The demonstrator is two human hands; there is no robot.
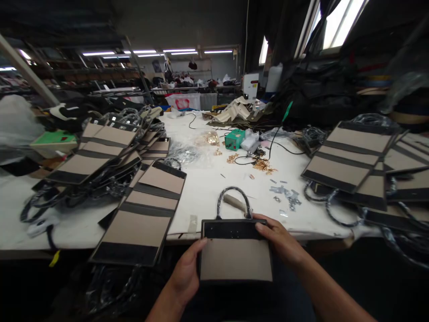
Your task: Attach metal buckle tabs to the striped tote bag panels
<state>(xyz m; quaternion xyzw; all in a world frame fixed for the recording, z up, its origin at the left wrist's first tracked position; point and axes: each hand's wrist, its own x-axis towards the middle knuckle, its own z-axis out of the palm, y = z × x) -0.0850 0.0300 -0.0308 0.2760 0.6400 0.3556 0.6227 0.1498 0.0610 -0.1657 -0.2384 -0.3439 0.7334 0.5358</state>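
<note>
A bag panel (237, 260), beige with a black band along its top, is held between my two hands at the table's front edge. Its rounded handle (231, 191), wrapped in clear film, points away from me over the white table. My left hand (187, 270) grips the panel's left side, thumb on the front face. At the upper right corner, my right hand (276, 235) pinches the panel with its thumb on the black band. The fingers behind the panel are hidden. Just beyond it, partly inside the handle loop, lies a tan wooden stick-like piece (234, 202).
Stacked bag panels lie at left (144, 210) and at right (348, 156), some overhanging the edge. Gold metal parts (264, 165) and silver plates (290, 197) are scattered mid-table. A green box (234, 139) with black cables stands farther back.
</note>
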